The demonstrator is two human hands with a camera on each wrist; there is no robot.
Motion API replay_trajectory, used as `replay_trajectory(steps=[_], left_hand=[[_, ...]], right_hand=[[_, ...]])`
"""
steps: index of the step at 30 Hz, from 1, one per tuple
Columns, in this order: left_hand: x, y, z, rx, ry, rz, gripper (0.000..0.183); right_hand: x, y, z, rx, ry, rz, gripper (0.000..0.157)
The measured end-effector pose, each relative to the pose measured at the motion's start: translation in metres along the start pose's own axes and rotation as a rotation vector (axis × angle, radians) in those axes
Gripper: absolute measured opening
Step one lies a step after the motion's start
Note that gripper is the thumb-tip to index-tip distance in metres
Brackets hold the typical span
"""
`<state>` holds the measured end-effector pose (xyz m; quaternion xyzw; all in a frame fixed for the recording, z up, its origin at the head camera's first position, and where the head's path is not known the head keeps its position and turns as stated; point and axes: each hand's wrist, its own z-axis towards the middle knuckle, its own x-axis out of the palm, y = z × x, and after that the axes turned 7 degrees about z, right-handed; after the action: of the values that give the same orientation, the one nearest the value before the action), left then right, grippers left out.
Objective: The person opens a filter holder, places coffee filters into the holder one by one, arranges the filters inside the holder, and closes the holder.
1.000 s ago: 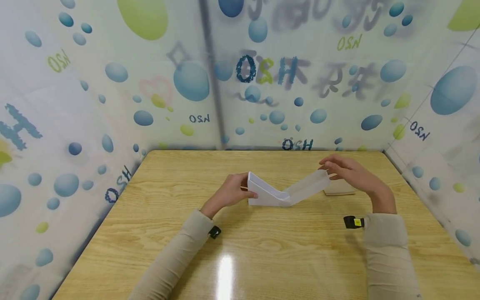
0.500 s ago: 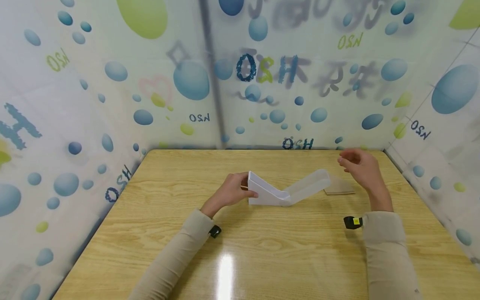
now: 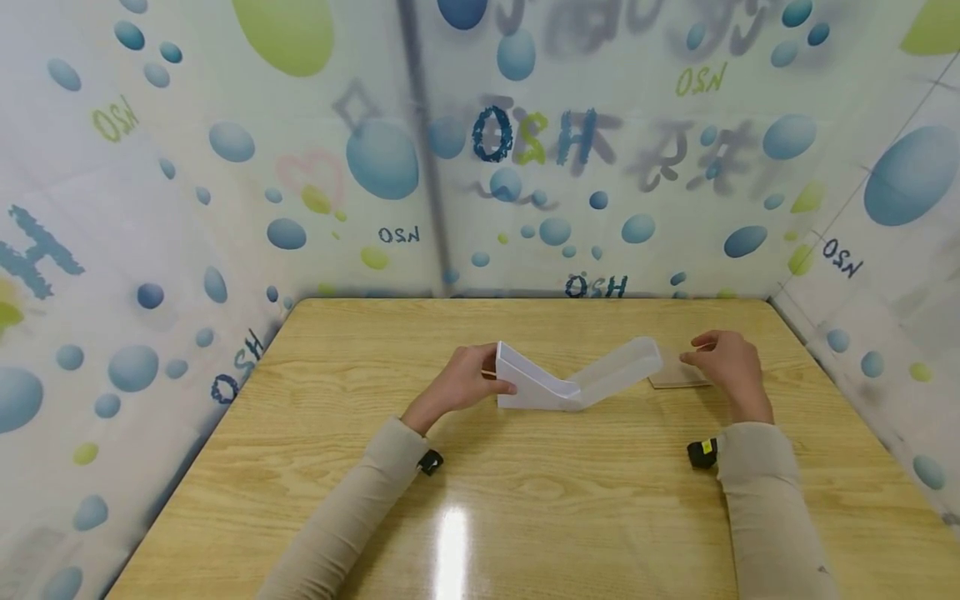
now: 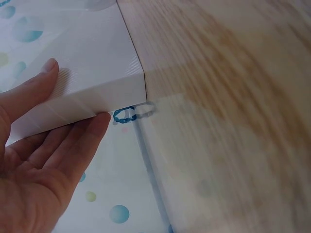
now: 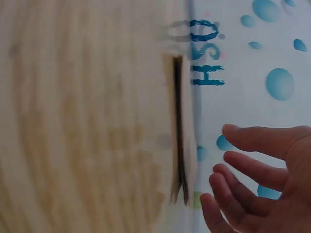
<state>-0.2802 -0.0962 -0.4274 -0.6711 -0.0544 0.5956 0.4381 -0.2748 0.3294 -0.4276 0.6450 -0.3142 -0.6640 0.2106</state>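
A white plastic case (image 3: 531,389) with a translucent lid (image 3: 617,371) stands on the table, its lid swung out to the right. My left hand (image 3: 463,380) grips the case's left end, thumb on the front face and fingers behind it. In the left wrist view the case's white wall (image 4: 92,53) fills the upper left, between thumb and fingers. To the right of the lid lies a thin brown folded booklet-like thing (image 3: 670,373). My right hand (image 3: 727,367) hangs close over its right part, fingers loosely bent and holding nothing. The right wrist view shows the booklet's dark parted edge (image 5: 179,121) beside the fingertips.
The wooden table (image 3: 525,508) runs up to a patterned backdrop (image 3: 525,192) at the back and both sides. A black wrist camera (image 3: 702,454) sits by the right cuff and another black device (image 3: 431,462) by the left cuff.
My right hand has left the translucent lid, moved right, then come down over the brown booklet. The left hand and the case have stayed in place.
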Motion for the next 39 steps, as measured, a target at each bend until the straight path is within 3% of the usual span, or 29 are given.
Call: replay_trajectory(steps=[6,10,21,39], left_hand=[[-0.0005,-0.0005,0.0007,0.014,-0.001,-0.009,0.033],[-0.0009,0.0000,0.0010,0.020,0.000,-0.022,0.033],[-0.0017,-0.0012,-0.0017,0.003,0.007,-0.031,0.034],[0.0013,0.0021,-0.0001,0.006,0.003,-0.034,0.034]], right_hand=[[-0.0049,-0.0074,0.0024,0.008,0.143,-0.088,0.068],[-0.0061,-0.0083,0.0042,0.014,0.190,-0.103,0.071],[-0.0029,-0.0065,0.0023,0.021,0.182,-0.097,0.055],[0.0010,-0.0048,-0.0007,0.015,0.119,-0.120,0.045]])
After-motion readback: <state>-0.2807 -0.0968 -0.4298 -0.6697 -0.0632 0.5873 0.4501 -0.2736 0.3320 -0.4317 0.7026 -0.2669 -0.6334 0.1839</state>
